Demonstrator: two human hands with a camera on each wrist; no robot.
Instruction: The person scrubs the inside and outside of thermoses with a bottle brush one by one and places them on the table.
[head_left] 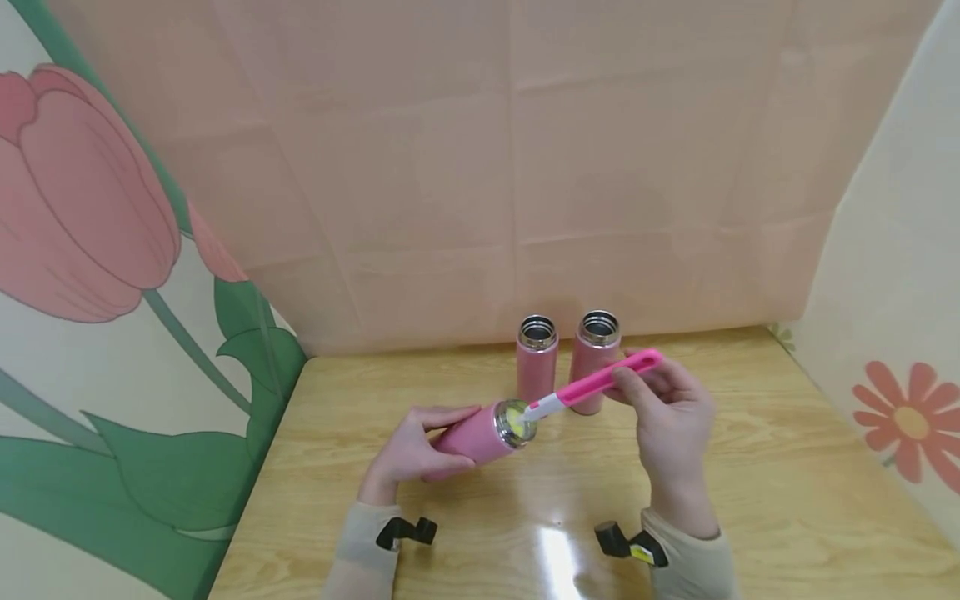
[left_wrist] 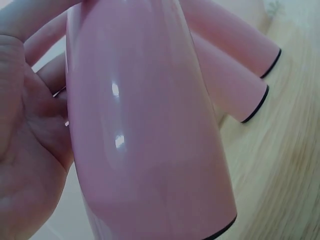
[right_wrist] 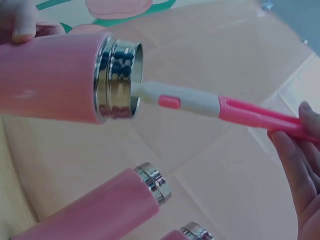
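My left hand [head_left: 408, 448] grips a pink vacuum flask [head_left: 471, 442] round its body, tilted with its lidless metal mouth [right_wrist: 120, 80] toward the right. Between the thumb and fingers of my right hand [head_left: 678, 421] is the pink end of a bottle brush [head_left: 600, 383] with a white neck [right_wrist: 192, 100]. The brush reaches in through the flask's mouth, and some yellow of its head shows just inside the rim. The rest of the head is hidden in the flask. In the left wrist view the flask body [left_wrist: 145, 125] fills the middle, close to the palm.
Two more pink flasks, one on the left [head_left: 536, 367] and one on the right [head_left: 585, 367], stand upright and lidless behind the hands on the wooden table [head_left: 360, 400]. A pinkish cloth backdrop [head_left: 420, 208] rises behind the table. Flower-printed panels flank both sides.
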